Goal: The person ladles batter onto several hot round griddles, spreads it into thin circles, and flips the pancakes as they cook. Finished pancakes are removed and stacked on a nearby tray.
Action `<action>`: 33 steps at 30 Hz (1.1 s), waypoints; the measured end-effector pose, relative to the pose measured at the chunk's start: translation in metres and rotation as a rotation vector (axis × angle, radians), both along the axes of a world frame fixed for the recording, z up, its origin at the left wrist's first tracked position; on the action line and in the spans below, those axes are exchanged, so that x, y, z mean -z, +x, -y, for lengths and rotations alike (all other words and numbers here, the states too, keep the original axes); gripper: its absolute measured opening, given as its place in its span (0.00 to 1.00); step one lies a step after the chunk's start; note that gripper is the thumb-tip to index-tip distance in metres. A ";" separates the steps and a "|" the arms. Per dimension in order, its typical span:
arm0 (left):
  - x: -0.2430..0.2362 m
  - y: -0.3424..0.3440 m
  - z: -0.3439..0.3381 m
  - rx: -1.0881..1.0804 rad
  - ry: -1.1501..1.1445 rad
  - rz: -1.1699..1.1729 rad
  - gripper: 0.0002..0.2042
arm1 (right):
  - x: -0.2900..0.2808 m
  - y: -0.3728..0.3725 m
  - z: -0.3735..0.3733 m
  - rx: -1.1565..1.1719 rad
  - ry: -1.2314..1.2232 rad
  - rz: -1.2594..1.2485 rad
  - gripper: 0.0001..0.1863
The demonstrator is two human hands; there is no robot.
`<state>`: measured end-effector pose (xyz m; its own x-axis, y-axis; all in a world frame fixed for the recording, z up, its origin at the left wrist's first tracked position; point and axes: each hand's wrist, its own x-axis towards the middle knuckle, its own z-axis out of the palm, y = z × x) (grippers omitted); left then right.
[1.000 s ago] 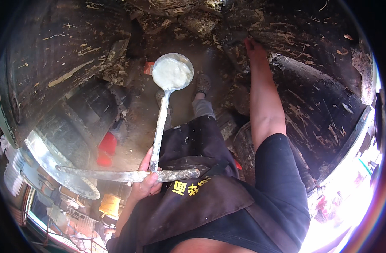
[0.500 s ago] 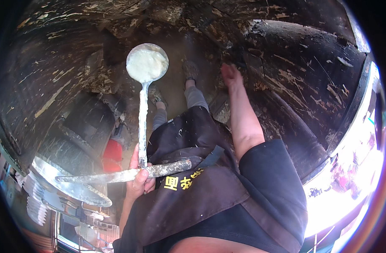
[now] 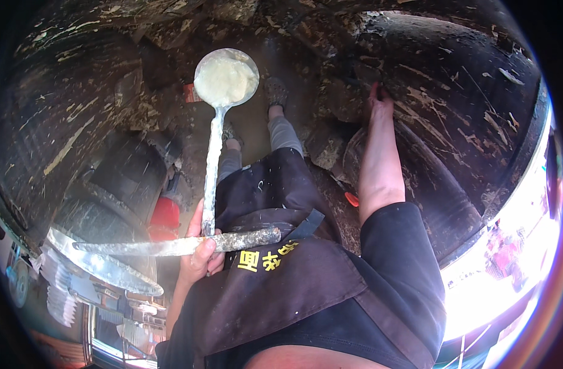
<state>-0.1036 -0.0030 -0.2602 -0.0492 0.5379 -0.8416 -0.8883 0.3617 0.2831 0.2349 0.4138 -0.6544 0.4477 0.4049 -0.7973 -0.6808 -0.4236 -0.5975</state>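
Ladle [image 3: 216, 132] in left hand [image 3: 201, 257], bowl [image 3: 252, 74] out beyond it, holding pale paste [image 3: 221, 81]; same hand grips a long blade [image 3: 161, 247] crosswise. Judged stiff, bowl-heavy, coated handle [image 3: 213, 172] possibly slippery; best hold: handle's lower end, bowl level. Right hand [image 3: 382, 99] beside dark, flaked panel [image 3: 444, 104]; cannot tell whether it grips anything. Brown floor [image 3: 255, 132] beyond left hand, red object [image 3: 164, 214] ahead-left of it; bright glare [image 3: 509, 264] right of right hand.
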 end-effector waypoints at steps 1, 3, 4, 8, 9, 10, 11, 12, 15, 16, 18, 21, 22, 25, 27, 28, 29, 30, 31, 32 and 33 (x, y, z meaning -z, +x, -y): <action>0.000 0.000 0.001 0.001 -0.003 0.002 0.39 | 0.000 -0.001 -0.002 -0.002 0.001 0.021 0.14; 0.000 0.000 0.003 -0.010 0.001 0.009 0.39 | -0.002 -0.002 -0.003 -0.007 -0.015 0.033 0.13; 0.001 0.000 0.003 -0.015 0.004 0.013 0.39 | -0.003 -0.001 -0.005 -0.011 -0.033 0.023 0.13; 0.000 0.000 0.004 -0.008 0.012 0.020 0.39 | -0.005 0.005 -0.007 -0.062 -0.083 -0.022 0.10; 0.000 0.001 0.005 -0.012 0.013 0.027 0.39 | -0.004 0.009 -0.008 -0.087 -0.095 -0.042 0.09; -0.001 0.000 0.005 -0.023 0.013 0.029 0.39 | 0.002 0.026 -0.011 -0.127 -0.112 -0.081 0.07; -0.001 -0.001 0.003 -0.028 0.044 0.050 0.39 | 0.007 0.016 -0.007 -0.166 -0.147 -0.087 0.07; 0.000 -0.002 0.007 -0.036 0.046 0.075 0.39 | 0.009 0.004 -0.004 -0.209 -0.178 -0.095 0.06; 0.002 -0.003 0.013 -0.039 0.009 0.094 0.39 | -0.012 -0.075 0.017 -0.460 -0.239 -0.043 0.09; 0.002 -0.004 0.014 -0.035 0.035 0.110 0.39 | -0.017 -0.110 0.024 -0.648 -0.195 -0.070 0.10; 0.003 -0.005 0.022 -0.033 0.035 0.091 0.39 | -0.034 -0.183 0.045 -1.004 -0.083 -0.112 0.12; 0.003 -0.004 0.032 -0.051 0.018 0.070 0.39 | -0.063 -0.308 0.066 -1.332 0.028 -0.208 0.16; 0.004 -0.003 0.037 -0.058 0.011 0.056 0.39 | -0.071 -0.346 0.071 -1.399 0.040 -0.201 0.17; 0.008 0.002 0.052 -0.092 0.009 0.019 0.39 | -0.076 -0.442 0.092 -1.469 0.109 -0.146 0.16; 0.010 0.001 0.059 -0.109 -0.011 0.011 0.39 | -0.067 -0.487 0.094 -1.606 0.127 -0.036 0.14; 0.011 0.002 0.062 -0.117 -0.025 0.008 0.40 | -0.063 -0.504 0.096 -1.675 0.133 0.024 0.13; 0.013 0.003 0.066 -0.146 -0.026 0.008 0.40 | -0.060 -0.518 0.097 -1.641 0.114 -0.013 0.12; 0.015 0.005 0.070 -0.175 -0.031 0.014 0.40 | -0.058 -0.528 0.099 -1.608 0.088 -0.048 0.10; 0.016 0.006 0.073 -0.198 -0.036 0.022 0.41 | -0.052 -0.535 0.099 -1.568 0.059 -0.079 0.09; 0.016 0.004 0.074 -0.194 -0.039 0.027 0.41 | -0.018 -0.543 0.090 -1.891 0.265 0.291 0.14; 0.016 0.001 0.075 -0.185 -0.040 0.032 0.42 | 0.034 -0.548 0.073 -2.165 0.488 0.698 0.18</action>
